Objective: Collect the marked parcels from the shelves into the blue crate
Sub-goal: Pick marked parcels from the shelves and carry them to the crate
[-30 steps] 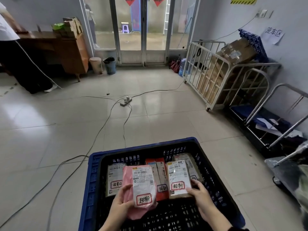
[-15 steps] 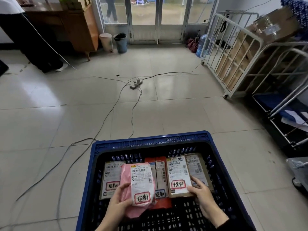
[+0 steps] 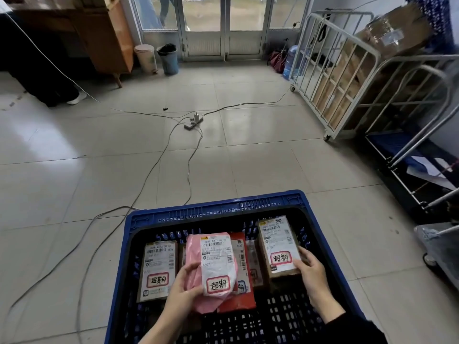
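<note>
Both hands work inside the blue crate [image 3: 218, 211]: left hand [image 3: 183, 286] grips a pink mailer bag [image 3: 195, 252] labelled "A807" and marked "超期", right hand [image 3: 310, 271] holds a brown box parcel [image 3: 278, 247] marked "超期", with a red parcel [image 3: 242, 294] between them and a flat cardboard parcel [image 3: 157, 269] far left.

The person's left hand [image 3: 185, 281] and right hand [image 3: 310, 271] were bare, the left forearm [image 3: 164, 324] uncovered down to the lower edge of the view, while a loose black sleeve [image 3: 352, 330] covered the right arm from a little above the wrist.
</note>
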The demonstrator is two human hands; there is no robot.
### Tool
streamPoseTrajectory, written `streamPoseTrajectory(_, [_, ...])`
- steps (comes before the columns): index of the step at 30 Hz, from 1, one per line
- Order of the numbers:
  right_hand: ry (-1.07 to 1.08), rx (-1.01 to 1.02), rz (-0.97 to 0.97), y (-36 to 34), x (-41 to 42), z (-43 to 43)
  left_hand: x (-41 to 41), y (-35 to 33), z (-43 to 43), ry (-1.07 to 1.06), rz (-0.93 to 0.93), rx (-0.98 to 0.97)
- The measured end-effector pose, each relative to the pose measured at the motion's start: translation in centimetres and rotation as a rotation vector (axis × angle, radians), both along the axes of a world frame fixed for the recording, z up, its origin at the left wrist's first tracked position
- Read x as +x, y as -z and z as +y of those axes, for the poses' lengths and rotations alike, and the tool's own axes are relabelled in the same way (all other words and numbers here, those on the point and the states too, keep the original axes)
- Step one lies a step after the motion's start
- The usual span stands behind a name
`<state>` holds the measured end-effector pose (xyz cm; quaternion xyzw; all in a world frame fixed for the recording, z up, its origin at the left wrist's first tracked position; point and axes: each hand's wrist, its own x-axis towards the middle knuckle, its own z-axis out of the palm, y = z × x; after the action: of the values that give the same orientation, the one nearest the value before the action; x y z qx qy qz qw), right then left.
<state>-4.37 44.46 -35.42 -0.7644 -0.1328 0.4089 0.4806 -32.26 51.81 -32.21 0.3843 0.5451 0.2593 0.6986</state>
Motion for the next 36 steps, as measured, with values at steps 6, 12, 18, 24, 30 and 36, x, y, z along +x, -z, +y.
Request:
streamPoseTrajectory(6, [-0.070,-0.108,-0.290,0.1,-0.3,-0.5,0.4,0.6,-0.5,0.024,0.010,-0.014])
streamPoseTrajectory(12, [-0.349,-0.027,-0.689,-2.3,-5.5,0.2,-0.6,0.2,-0.7,-0.032,-0.018,-0.005])
streamPoseTrajectory(18, [-0.611,0.144,-0.047,-3.3,-13.9,3.0,-1.3,0.3,-0.3,-0.070,-0.101,-0.013])
streamPoseTrajectory(24, [-0.558,0.050,-0.248,-1.2,-16.3,6.4,-1.9,1.0,1.1,0.281,0.715,0.319])
streamPoseTrajectory(30, [-0.585,-0.133,-0.394,1.1,-16.4,6.1,-1.0,1.9,1.5,0.577,1.111,0.484])
streamPoseTrajectory(36, [-0.672,-0.271,-0.594,2.2,-15.7,6.0,-0.1,3.1,1.6,0.680,1.211,0.467])
